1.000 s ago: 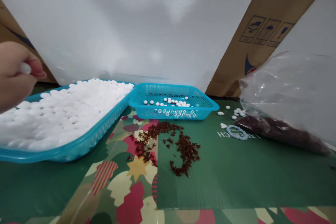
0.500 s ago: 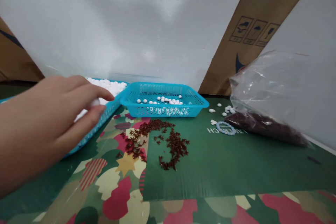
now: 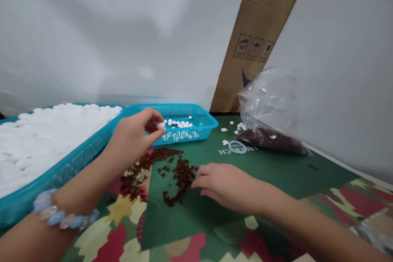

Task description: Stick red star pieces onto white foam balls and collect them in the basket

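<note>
Left hand (image 3: 132, 139), centre of frame, pinches a white bead (image 3: 161, 125) between thumb and fingertips, just in front of the small blue basket (image 3: 202, 125). Right hand (image 3: 225, 184), lower centre, rests palm-down with fingers loosely spread, grasping nothing, fingertips at the edge of the scattered dark red pieces (image 3: 159, 168). Large blue tray (image 3: 61, 168) of white beads at left. Plastic bag (image 3: 270, 114) at right.
</note>
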A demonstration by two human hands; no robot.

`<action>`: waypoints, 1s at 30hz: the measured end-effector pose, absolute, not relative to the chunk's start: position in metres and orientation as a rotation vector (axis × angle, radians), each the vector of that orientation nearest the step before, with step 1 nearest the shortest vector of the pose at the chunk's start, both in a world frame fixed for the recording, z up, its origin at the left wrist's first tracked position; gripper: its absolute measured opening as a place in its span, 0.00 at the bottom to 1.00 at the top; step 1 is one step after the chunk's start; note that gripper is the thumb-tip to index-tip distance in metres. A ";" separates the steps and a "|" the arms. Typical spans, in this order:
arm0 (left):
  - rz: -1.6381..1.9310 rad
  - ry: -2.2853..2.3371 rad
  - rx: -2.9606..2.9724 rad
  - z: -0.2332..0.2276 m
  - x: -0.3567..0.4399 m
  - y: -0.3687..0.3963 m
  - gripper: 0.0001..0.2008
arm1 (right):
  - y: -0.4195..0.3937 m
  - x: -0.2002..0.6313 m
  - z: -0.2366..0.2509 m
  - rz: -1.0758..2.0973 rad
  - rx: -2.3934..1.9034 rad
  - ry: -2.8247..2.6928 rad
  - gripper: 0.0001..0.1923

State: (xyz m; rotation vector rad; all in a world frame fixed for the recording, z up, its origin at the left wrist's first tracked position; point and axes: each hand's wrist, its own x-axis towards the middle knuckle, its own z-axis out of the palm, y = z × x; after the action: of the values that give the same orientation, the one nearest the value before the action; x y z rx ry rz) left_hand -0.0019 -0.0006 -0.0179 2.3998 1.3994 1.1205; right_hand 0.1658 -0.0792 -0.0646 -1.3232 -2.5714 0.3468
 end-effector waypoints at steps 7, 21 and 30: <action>1.173 1.423 2.247 -0.019 -0.005 0.022 0.06 | -0.042 0.147 -0.075 0.111 -1.355 -2.768 0.07; 1.219 1.011 1.598 -0.018 -0.017 0.015 0.06 | -0.023 0.139 -0.025 0.258 -1.156 -2.520 0.05; 1.149 0.708 1.328 -0.018 -0.022 0.010 0.11 | -0.003 0.134 -0.006 0.821 -0.866 -2.006 0.04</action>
State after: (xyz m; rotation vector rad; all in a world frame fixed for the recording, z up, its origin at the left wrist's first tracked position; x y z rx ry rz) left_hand -0.0216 0.0102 -0.0177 1.3282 0.7082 1.1486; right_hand 0.1338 -0.0029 -0.0062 -0.8658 -2.0058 0.8213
